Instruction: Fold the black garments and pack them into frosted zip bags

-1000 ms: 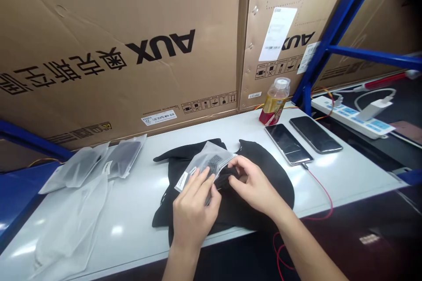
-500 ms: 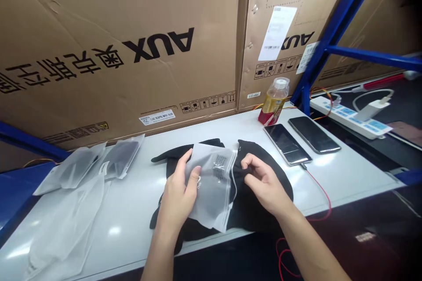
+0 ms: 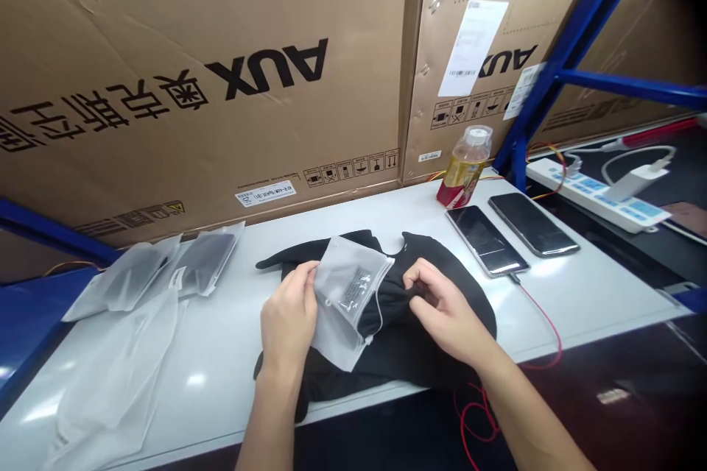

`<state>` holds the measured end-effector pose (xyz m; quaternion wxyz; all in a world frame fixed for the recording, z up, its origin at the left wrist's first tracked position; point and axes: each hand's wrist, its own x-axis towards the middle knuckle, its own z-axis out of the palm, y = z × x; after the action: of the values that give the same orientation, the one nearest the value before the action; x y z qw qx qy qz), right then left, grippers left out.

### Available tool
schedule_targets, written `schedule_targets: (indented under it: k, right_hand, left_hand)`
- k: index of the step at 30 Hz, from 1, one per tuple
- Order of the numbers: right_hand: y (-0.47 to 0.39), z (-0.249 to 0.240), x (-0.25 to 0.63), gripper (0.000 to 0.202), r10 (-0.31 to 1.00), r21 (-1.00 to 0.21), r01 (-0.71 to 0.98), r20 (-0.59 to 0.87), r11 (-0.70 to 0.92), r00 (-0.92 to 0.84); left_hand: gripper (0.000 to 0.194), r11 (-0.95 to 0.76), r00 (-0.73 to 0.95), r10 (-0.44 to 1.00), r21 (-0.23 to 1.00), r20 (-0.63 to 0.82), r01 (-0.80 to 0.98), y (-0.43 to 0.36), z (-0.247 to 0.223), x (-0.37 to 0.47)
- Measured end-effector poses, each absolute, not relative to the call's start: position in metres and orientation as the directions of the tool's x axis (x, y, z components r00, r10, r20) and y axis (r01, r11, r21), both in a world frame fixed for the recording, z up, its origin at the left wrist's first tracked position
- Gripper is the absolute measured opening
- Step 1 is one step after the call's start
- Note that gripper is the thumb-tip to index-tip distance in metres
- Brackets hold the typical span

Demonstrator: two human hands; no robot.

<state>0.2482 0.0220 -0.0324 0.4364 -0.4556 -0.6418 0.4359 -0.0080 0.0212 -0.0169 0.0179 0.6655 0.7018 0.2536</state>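
A frosted zip bag (image 3: 343, 287) with small black print lies over a black garment (image 3: 436, 342) in front of me. My left hand (image 3: 290, 313) is closed on the bag's left edge, thumb and fingers pinching it. The bag's right-hand mouth gapes, and black fabric shows right at it. Just right of the mouth, my right hand (image 3: 442, 305) pinches a gathered fold of the garment. A pale zip strip curves down the bag's mouth to a small slider. How much fabric lies inside the bag is hard to tell.
Several frosted bags (image 3: 113, 375) lie on the white table (image 3: 218, 353) at left, some with dark contents. At right are a drink bottle (image 3: 467, 165), two phones (image 3: 486, 239), a red cable and a power strip (image 3: 599, 195). Large cartons (image 3: 265, 0) and blue rack posts (image 3: 585, 26) stand behind.
The bag's mouth has opened wider, and its lower right corner has drawn up and left. My left hand has turned and now pinches the bag's edge. The right hand keeps its hold on the fabric.
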Motion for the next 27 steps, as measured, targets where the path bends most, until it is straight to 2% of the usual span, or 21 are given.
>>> schedule_targets:
  k: [3, 7, 9, 11, 14, 16, 18, 20, 25, 27]
  right_hand:
    - [0.024, -0.036, 0.255, 0.013, 0.972, -0.953, 0.236, 0.148, 0.189, -0.18]
    - [0.021, -0.038, 0.259, 0.011, 0.993, -0.992, 0.127, -0.01, 0.004, -0.115]
    - [0.016, -0.039, 0.253, 0.012, 0.995, -0.995, 0.011, -0.098, -0.098, 0.004]
    - [0.01, -0.039, 0.243, 0.015, 0.973, -0.993, -0.063, -0.108, -0.097, 0.203]
    - [0.0, -0.035, 0.229, 0.018, 0.858, -0.995, 0.025, 0.097, 0.097, 0.505]
    - [-0.005, -0.032, 0.223, 0.02, 0.76, -0.962, 0.161, 0.273, 0.221, 0.589]
    - [-0.008, -0.031, 0.221, 0.022, 0.722, -0.935, 0.242, 0.353, 0.258, 0.596]
    - [-0.007, -0.032, 0.224, 0.023, 0.747, -0.952, 0.219, 0.303, 0.213, 0.592]
    - [0.011, -0.045, 0.254, 0.026, 0.788, -0.999, -0.029, 0.012, 0.038, 0.615]
    - [0.019, -0.047, 0.274, 0.024, 0.854, -0.999, -0.038, -0.028, -0.01, 0.519]
  left_hand:
    - [0.029, 0.02, -0.135, 0.949, 0.372, 0.286, 0.928, 0.029, -0.018, -0.019]
    - [0.028, 0.067, -0.19, 0.935, 0.375, 0.3, 0.924, 0.033, -0.01, -0.029]
    - [0.029, 0.084, -0.211, 0.927, 0.377, 0.31, 0.922, 0.031, -0.005, -0.029]
    - [0.029, 0.107, -0.24, 0.916, 0.381, 0.321, 0.918, 0.026, -0.001, -0.027]
    - [0.027, 0.164, -0.315, 0.882, 0.398, 0.35, 0.902, 0.019, 0.001, -0.027]
    - [0.025, 0.214, -0.381, 0.839, 0.408, 0.39, 0.888, 0.016, 0.002, -0.029]
    - [0.024, 0.254, -0.429, 0.793, 0.407, 0.431, 0.878, 0.014, 0.003, -0.033]
    - [0.023, 0.259, -0.436, 0.776, 0.4, 0.456, 0.879, 0.012, 0.005, -0.036]
    - [0.028, 0.239, -0.387, 0.74, 0.323, 0.549, 0.916, -0.005, 0.014, -0.065]
    - [0.031, 0.273, -0.402, 0.71, 0.3, 0.578, 0.914, -0.02, 0.023, -0.1]
